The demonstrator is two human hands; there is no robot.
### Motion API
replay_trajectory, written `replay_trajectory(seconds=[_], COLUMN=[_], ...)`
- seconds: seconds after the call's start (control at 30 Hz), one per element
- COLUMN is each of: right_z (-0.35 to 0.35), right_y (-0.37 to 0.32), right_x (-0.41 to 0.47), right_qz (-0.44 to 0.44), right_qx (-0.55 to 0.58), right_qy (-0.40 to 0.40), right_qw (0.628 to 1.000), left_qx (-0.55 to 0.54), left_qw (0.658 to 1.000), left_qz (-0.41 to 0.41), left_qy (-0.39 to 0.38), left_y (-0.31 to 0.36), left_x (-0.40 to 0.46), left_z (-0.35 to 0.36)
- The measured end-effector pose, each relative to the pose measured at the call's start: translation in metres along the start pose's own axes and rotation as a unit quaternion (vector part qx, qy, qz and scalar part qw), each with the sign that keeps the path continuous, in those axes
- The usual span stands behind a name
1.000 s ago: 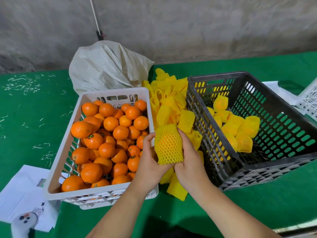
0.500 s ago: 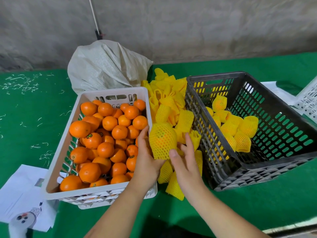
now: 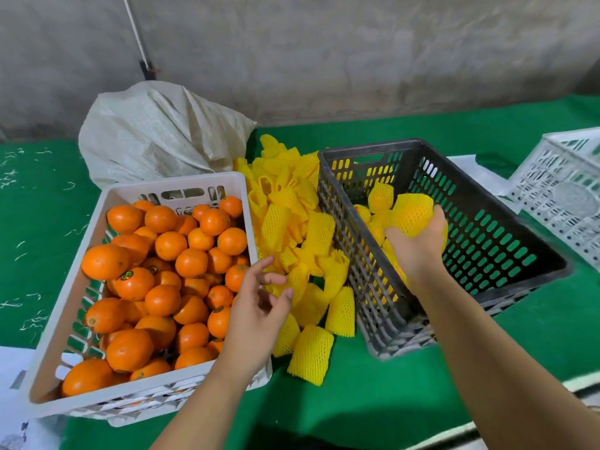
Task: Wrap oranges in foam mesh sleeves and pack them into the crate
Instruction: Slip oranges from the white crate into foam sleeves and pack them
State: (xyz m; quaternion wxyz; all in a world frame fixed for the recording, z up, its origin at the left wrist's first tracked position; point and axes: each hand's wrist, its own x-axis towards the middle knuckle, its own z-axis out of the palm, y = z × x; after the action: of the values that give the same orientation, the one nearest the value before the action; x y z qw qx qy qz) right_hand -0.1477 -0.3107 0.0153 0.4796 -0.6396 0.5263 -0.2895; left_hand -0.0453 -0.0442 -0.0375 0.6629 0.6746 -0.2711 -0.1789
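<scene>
Right hand (image 3: 417,245) has its grip closed around a wrapped orange (image 3: 411,213), fingers curled up its far side and mostly hidden behind it, so only the back of the hand and the thumb edge show. This grip sits inside the black crate (image 3: 506,203), over a cluster of other wrapped oranges (image 3: 380,198) that the hand and wrist partly cover; how many lie beneath cannot be told. The orange inside the held sleeve shows only as a dim glow through the mesh.

Left hand (image 3: 259,306) holds nothing: its grip is loose, fingers relaxed and slightly bent, palm turned inward. It hovers to the left of the right grip, over the edge of the pile of yellow foam sleeves (image 3: 292,222), which lies on the green counter (image 3: 357,401) between the two crates. Whether the fingertips touch a sleeve is unclear.

Left of that hand stands the white crate (image 3: 181,185), full of bare oranges (image 3: 168,271); its near wall is partly covered by the left forearm.

Beyond the white crate slumps a pale woven sack (image 3: 156,134). Far right of the right grip, a second white crate (image 3: 565,196) is cut off by the frame edge. Paper (image 3: 13,368) at lower left is also cropped.
</scene>
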Motion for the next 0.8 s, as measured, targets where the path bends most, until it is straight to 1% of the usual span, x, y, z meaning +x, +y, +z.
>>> replay_trajectory(seconds=[0.03, 0.07, 0.1, 0.13, 0.17, 0.23, 0.27, 0.3, 0.37, 0.43, 0.47, 0.5, 0.57, 0.6, 0.67, 0.73, 0.8], right_z=[0.003, 0.006, 0.008, 0.01, 0.012, 0.021, 0.03, 0.043, 0.076, 0.114, 0.132, 0.148, 0.174, 0.186, 0.207, 0.227, 0.245], right_y=[0.004, 0.008, 0.01, 0.011, 0.01, 0.004, 0.001, -0.001, -0.004, -0.007, -0.009, -0.012, -0.014, -0.014, -0.014, -0.019, -0.03], right_x=[0.001, -0.001, -0.003, -0.006, -0.01, -0.025, -0.036, -0.051, -0.082, -0.107, -0.115, -0.12, -0.121, -0.119, -0.113, -0.103, -0.092], right_qz=[0.022, 0.024, 0.002, -0.046, -0.113, -0.249, -0.296, -0.323, -0.342, -0.357, -0.368, -0.377, -0.39, -0.395, -0.408, -0.418, -0.428], right_qx=[-0.027, -0.063, -0.109, -0.163, -0.223, -0.323, -0.334, -0.319, -0.271, -0.248, -0.243, -0.243, -0.272, -0.3, -0.366, -0.407, -0.421], right_qy=[-0.03, -0.062, -0.083, -0.087, -0.077, -0.055, -0.061, -0.084, -0.166, -0.254, -0.286, -0.31, -0.339, -0.347, -0.352, -0.352, -0.346], right_qw=[0.999, 0.996, 0.991, 0.982, 0.965, 0.912, 0.893, 0.887, 0.884, 0.864, 0.851, 0.839, 0.812, 0.796, 0.759, 0.732, 0.721], left_qx=[-0.018, -0.036, -0.052, -0.067, -0.082, -0.11, -0.122, -0.13, -0.151, -0.184, -0.188, -0.166, -0.062, -0.002, 0.147, 0.318, 0.447], left_qw=[1.0, 0.999, 0.998, 0.997, 0.995, 0.991, 0.989, 0.986, 0.98, 0.971, 0.969, 0.97, 0.976, 0.976, 0.969, 0.934, 0.885], left_qz=[-0.011, -0.02, -0.027, -0.034, -0.042, -0.067, -0.079, -0.09, -0.107, -0.117, -0.116, -0.114, -0.109, -0.105, -0.082, -0.066, -0.075], left_qy=[0.002, 0.005, 0.01, 0.018, 0.024, 0.033, 0.041, 0.052, 0.077, 0.096, 0.113, 0.137, 0.18, 0.19, 0.18, 0.146, 0.109], left_y=[0.0, 0.001, 0.003, 0.005, 0.007, 0.012, 0.014, 0.017, 0.02, 0.022, 0.021, 0.019, 0.01, 0.005, -0.005, -0.013, -0.021], left_x=[0.0, 0.001, 0.001, 0.002, 0.003, 0.005, 0.006, 0.007, 0.009, 0.01, 0.011, 0.013, 0.022, 0.028, 0.047, 0.069, 0.092], left_z=[-0.001, -0.002, -0.003, -0.004, -0.004, -0.004, -0.003, -0.001, 0.003, 0.005, 0.003, -0.003, -0.024, -0.038, -0.071, -0.1, -0.12])
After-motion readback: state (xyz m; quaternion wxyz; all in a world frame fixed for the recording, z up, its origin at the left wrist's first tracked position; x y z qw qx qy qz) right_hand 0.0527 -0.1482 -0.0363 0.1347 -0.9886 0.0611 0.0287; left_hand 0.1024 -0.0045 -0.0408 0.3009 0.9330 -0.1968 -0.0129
